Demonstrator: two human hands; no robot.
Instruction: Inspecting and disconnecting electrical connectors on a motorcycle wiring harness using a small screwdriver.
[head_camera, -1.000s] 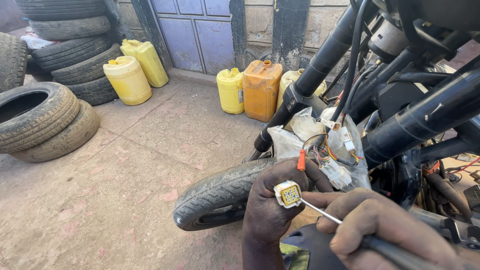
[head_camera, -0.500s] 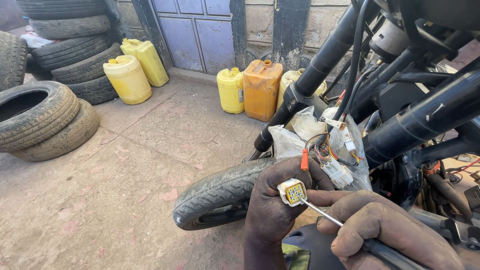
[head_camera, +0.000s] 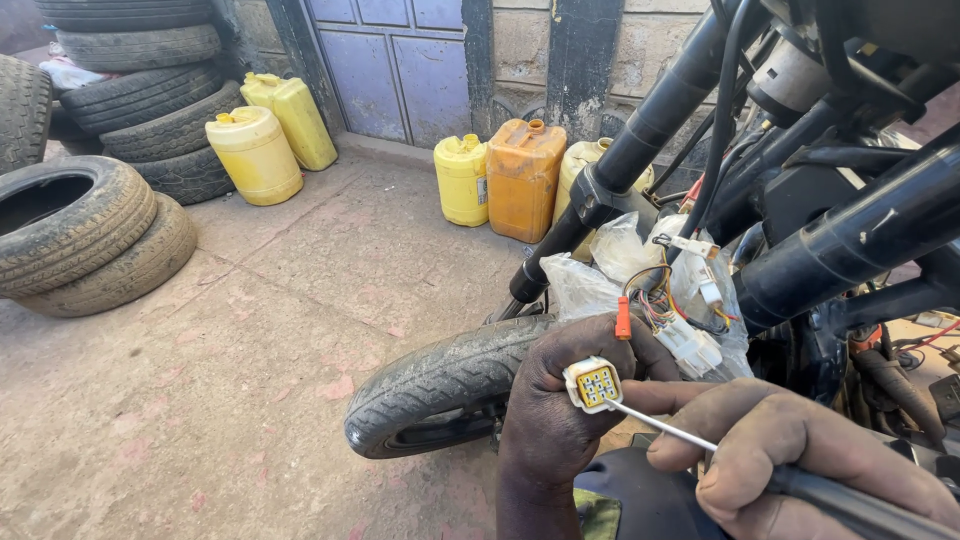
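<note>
**Connector pinched in your left hand, probe tip at its face**

Your left hand (head_camera: 560, 420) is curled shut around the small white connector (head_camera: 592, 384), thumb and fingers pinching its body so the yellow-celled face points up toward you. It sits right at the top of that grip, low in the middle of the view, just in front of the motorcycle's front tyre (head_camera: 440, 385).

Your right hand (head_camera: 790, 450) is closed around the dark handle of a thin metal probe (head_camera: 665, 428). The shaft runs up and left from your fingers, and its tip touches the lower right edge of the connector.

Just above the connector, a bundle of coloured wires (head_camera: 655, 305) with an orange sleeve (head_camera: 623, 318) and more white plugs (head_camera: 700, 350) spills out from clear plastic wrapping (head_camera: 580, 285) between the black fork tubes (head_camera: 650, 130).

Now the containers: against the wall beside the blue door (head_camera: 400, 65) stand a yellow jerrycan (head_camera: 461, 182), an orange jerrycan (head_camera: 522, 180) touching it, and a paler one (head_camera: 585, 165) half hidden behind the fork. Further left, two more yellow jerrycans (head_camera: 268, 140) lean beside the stacked tyres (head_camera: 130, 90). A small pale label shows on the yellow can by the orange one; too small to read.
</note>
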